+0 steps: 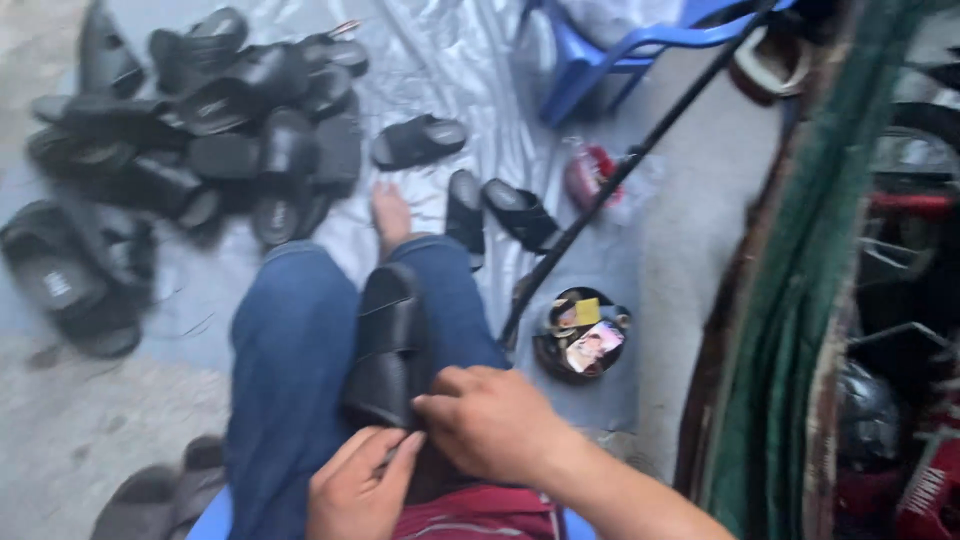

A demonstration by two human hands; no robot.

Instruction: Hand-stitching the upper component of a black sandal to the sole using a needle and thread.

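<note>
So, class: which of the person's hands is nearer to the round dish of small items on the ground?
Right. The right hand lies below-left of the round dish; the left hand sits farther left, by the black slide sandal.

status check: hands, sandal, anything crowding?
Left hand and right hand both grip black slide sandal on lap. Sandal pile on sheet, apart.

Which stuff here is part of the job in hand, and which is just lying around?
In hand:
- black slide sandal on the lap
- left hand at its heel end
- right hand gripping its heel end

Lying about:
- pile of black sandals
- blue plastic chair
- round tin
- black rod
- plastic sheet
</note>
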